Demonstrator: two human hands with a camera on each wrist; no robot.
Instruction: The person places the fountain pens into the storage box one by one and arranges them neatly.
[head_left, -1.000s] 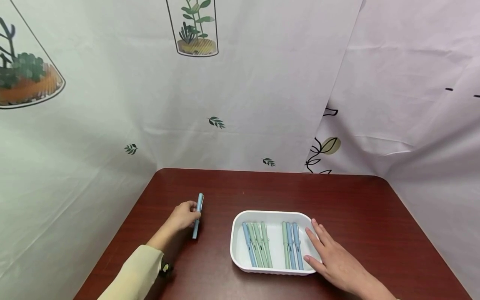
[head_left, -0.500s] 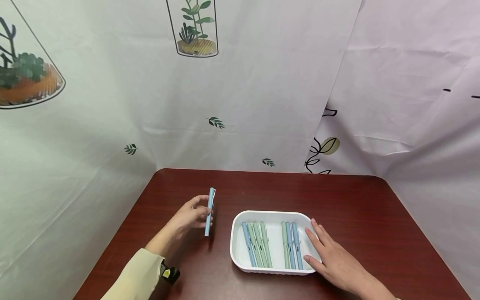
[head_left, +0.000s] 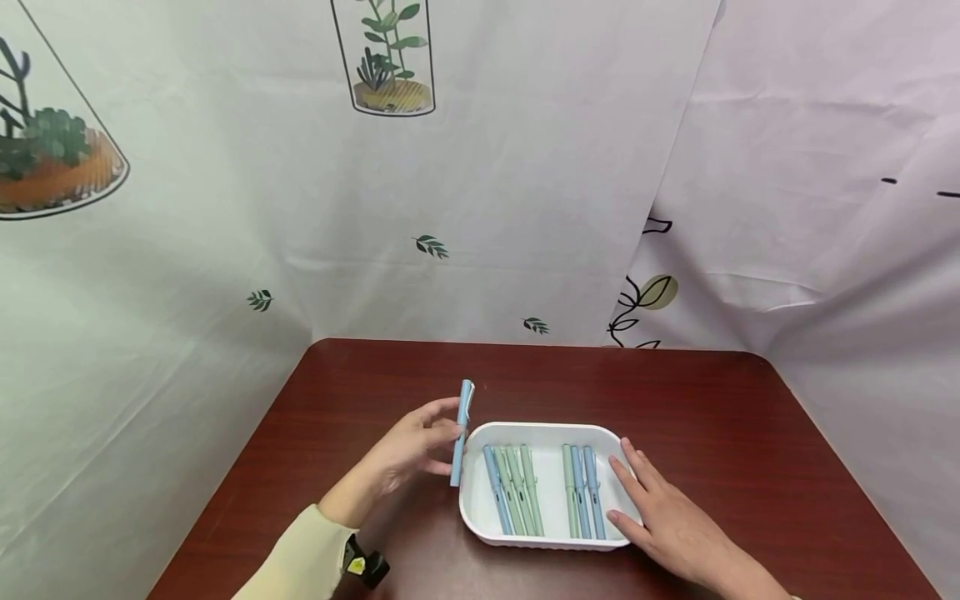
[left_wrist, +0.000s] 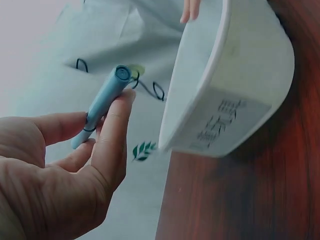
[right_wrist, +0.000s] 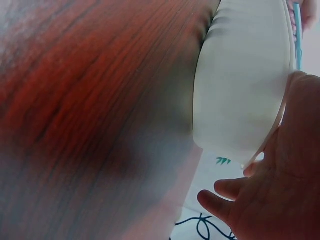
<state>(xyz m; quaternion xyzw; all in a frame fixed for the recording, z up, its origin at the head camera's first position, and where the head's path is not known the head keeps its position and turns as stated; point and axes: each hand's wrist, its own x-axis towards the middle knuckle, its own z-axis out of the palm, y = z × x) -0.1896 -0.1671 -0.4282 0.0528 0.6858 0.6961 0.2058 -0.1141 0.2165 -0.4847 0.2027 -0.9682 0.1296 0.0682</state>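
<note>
My left hand [head_left: 408,450] pinches a light blue pen [head_left: 462,433] between thumb and fingers, at the left rim of the white tray [head_left: 551,543]. In the left wrist view the pen [left_wrist: 106,100] slants up from the fingertips, above the table. Two groups of capped pens lie in the tray: a blue pen [head_left: 498,490] with several green ones [head_left: 517,490] on the left, and a green pen [head_left: 572,492] with two blue ones [head_left: 587,492] on the right. My right hand [head_left: 667,517] rests with straight, spread fingers on the tray's right rim.
The dark red wooden table [head_left: 405,367] carries the tray near its middle. White cloth [head_left: 480,183] printed with plants hangs behind the table and along its sides. A black band [head_left: 363,562] circles the left wrist below a pale yellow sleeve [head_left: 300,558].
My left hand has lifted the light blue pen from the table's left part and carried it right to the tray's left rim. The right hand and the tray have stayed put.
</note>
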